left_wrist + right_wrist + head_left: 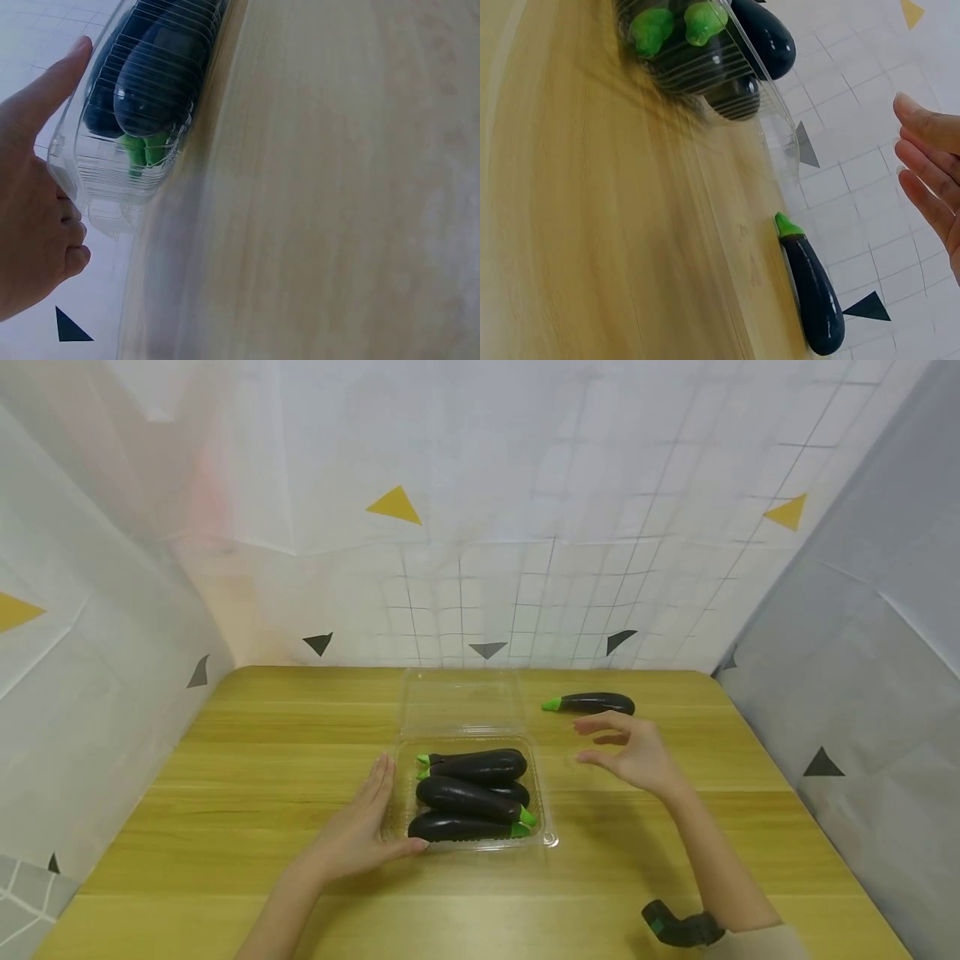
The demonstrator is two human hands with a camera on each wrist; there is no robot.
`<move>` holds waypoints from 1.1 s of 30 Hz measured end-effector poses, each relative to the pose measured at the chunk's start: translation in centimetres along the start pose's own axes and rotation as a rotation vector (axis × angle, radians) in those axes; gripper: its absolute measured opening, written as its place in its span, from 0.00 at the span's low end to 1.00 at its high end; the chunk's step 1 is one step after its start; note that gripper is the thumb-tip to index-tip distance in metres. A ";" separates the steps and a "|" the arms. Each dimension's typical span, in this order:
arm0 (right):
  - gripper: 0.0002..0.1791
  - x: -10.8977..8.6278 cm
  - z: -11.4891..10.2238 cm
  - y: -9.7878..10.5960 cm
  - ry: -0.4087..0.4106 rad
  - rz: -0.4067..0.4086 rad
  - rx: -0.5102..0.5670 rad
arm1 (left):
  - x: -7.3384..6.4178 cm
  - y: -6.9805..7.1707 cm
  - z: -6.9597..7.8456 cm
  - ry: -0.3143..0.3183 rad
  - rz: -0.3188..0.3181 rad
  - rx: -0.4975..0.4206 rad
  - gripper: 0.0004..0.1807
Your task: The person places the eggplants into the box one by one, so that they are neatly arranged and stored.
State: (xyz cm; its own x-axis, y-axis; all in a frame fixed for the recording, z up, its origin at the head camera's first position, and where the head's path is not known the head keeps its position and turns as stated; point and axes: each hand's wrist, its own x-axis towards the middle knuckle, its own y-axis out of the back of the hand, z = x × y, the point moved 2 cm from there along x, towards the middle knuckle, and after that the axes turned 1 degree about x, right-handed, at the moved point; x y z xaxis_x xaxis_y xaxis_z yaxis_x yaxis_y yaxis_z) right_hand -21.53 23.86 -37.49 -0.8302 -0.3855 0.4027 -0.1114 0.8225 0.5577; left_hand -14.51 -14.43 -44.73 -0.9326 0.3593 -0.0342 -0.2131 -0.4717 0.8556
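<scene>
A clear plastic clamshell box [480,846] stands on the table with its lid [461,703] folded back behind it. Several dark eggplants [468,799] with green stems are piled in its base. My left hand [360,827] rests against the box's left side, fingers straight along the wall and thumb at the near left corner. A single eggplant [597,702] lies on the table to the right of the lid, its green stem pointing left. My right hand [630,750] hovers just in front of that eggplant, thumb and fingers apart with nothing between them.
The wooden table [262,777] has a white patterned sheet [480,602] behind it and more sheeting on both sides. A black band with a small device [678,927] is strapped on my right wrist.
</scene>
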 end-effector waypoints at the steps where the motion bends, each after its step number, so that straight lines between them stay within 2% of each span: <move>1: 0.22 0.0 0.6 0.1 -0.005 -0.001 -0.001 | 0.0 0.0 0.0 -0.001 0.001 0.001 0.66; 6: 0.23 -0.2 3.0 0.6 -0.023 -0.014 -0.006 | 0.1 0.0 0.0 -0.004 0.002 0.003 0.66; 11: 0.22 -0.2 3.8 1.2 -0.011 -0.021 -0.005 | 0.1 0.1 0.0 0.002 -0.003 0.005 0.66; 16: 0.21 -0.1 4.4 1.7 -0.049 -0.014 0.004 | 0.1 0.1 0.0 -0.001 -0.002 0.011 0.66; 20: 0.22 0.0 4.7 2.1 -0.080 0.003 0.029 | 0.1 0.0 0.0 -0.005 0.000 0.019 0.66; 28: 0.23 0.0 5.2 2.9 -0.121 0.015 0.006 | 0.2 0.0 -0.1 -0.003 -0.004 0.019 0.66; 33: 0.21 0.3 3.8 3.3 -0.134 0.020 -0.004 | 0.2 -0.1 -0.1 -0.003 -0.005 0.019 0.66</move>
State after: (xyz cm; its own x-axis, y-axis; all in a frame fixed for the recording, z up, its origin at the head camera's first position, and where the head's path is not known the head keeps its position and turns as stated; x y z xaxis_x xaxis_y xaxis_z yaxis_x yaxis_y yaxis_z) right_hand -24.18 28.06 -38.29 -0.8978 -0.3092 0.3136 -0.0917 0.8278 0.5534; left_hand -14.69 -14.42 -44.88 -0.9304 0.3646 -0.0372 -0.2124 -0.4540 0.8653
